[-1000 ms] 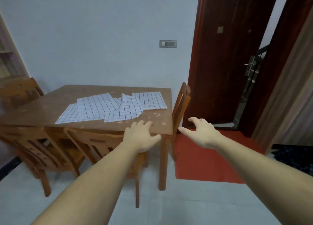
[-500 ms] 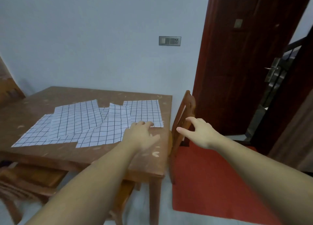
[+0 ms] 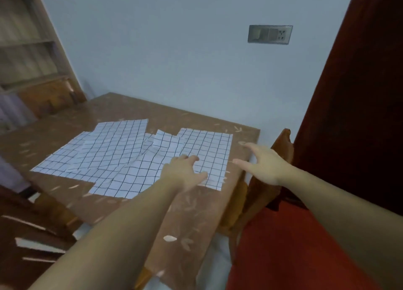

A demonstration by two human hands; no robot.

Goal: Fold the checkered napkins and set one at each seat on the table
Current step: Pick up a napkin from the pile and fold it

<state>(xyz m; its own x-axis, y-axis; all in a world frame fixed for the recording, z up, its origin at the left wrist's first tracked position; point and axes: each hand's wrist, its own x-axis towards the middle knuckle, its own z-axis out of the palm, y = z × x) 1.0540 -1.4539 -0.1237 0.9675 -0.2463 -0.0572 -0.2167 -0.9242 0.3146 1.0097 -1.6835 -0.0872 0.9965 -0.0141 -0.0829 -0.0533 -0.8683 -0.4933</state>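
Several white napkins with a black grid (image 3: 122, 154) lie unfolded and overlapping across the middle of a brown wooden table (image 3: 192, 211). The rightmost napkin (image 3: 209, 150) lies flat near the table's right edge. My left hand (image 3: 184, 173) hovers over the near edge of that napkin, fingers spread and holding nothing; whether it touches the cloth I cannot tell. My right hand (image 3: 263, 165) is open above the table's right edge, fingers stretched out toward the napkin's right side.
A wooden chair (image 3: 281, 145) stands tucked at the table's right side, its back under my right hand. More wooden chairs (image 3: 32, 228) sit at the near left. A dark red door (image 3: 359, 104) and red mat (image 3: 283, 246) lie right. Shelving (image 3: 28, 38) stands at back left.
I have stepped closer and the view has dropped over the table. Both hands have reached forward, the left now over the rightmost napkin, the right to the table's right edge.
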